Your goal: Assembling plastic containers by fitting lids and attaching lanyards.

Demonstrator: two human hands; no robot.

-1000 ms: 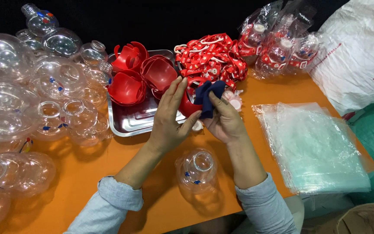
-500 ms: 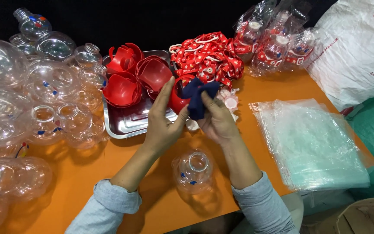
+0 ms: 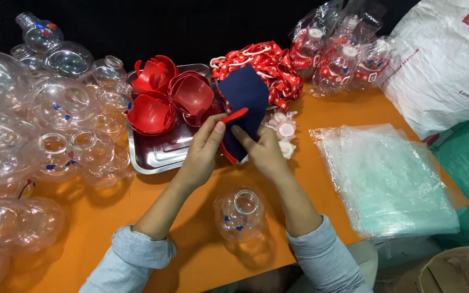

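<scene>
Nearest to us, one clear plastic bottle [image 3: 240,214] stood upright on the orange table [image 3: 137,217], between our forearms, with its mouth open and nothing yet attached to it. Just above it, our left hand [image 3: 199,157] and our right hand [image 3: 264,154] held together a dark blue fabric piece [image 3: 245,106]. The left fingers were pinching a small red plastic part [image 3: 235,115] against the cloth, and the right fingers were pressed on the lower edge of the cloth. We judged that this piece was still in work.

Behind the hands, a metal tray [image 3: 158,154] carried several red plastic cups [image 3: 153,111], still waiting. Beside it lay red printed straps [image 3: 267,62] and some small white caps [image 3: 284,133].

At the left, many empty clear bottles [image 3: 55,119] were heaped. Far at the right, some bagged bottles [image 3: 343,54] looked finished, so we judged most work remained. A stack of clear bags [image 3: 386,179] lay near.
</scene>
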